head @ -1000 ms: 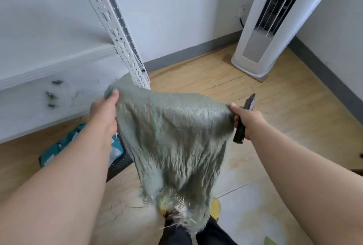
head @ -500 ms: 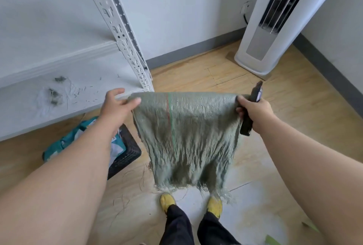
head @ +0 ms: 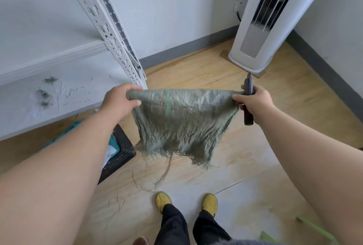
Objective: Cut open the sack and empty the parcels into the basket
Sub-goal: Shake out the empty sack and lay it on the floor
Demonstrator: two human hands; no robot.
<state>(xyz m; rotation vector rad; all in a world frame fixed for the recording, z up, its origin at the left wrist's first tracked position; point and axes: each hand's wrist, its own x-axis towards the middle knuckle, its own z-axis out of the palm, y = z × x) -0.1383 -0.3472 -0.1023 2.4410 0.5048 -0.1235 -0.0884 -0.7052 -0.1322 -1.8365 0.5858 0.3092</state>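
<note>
A grey-green woven sack [head: 182, 121] hangs flat and limp in front of me, its frayed cut edge downward above the floor. My left hand [head: 119, 101] grips its top left corner. My right hand [head: 253, 101] pinches the top right corner and also holds a dark utility knife [head: 248, 103], blade end pointing up. A black basket [head: 121, 152] stands on the floor at lower left, mostly hidden by my left forearm, with teal and white parcels [head: 112, 146] showing inside it.
A white metal shelf [head: 59, 91] with a perforated upright [head: 110, 34] stands at left, with fibre scraps on it. A white tower air conditioner [head: 261, 20] stands at back right. Loose sack threads [head: 137, 183] litter the wooden floor near my yellow shoes [head: 163, 201].
The sack has been pulled taut and level between both hands and hangs flatter. The view has tipped downward, so both shoes and more of the floor now show.
</note>
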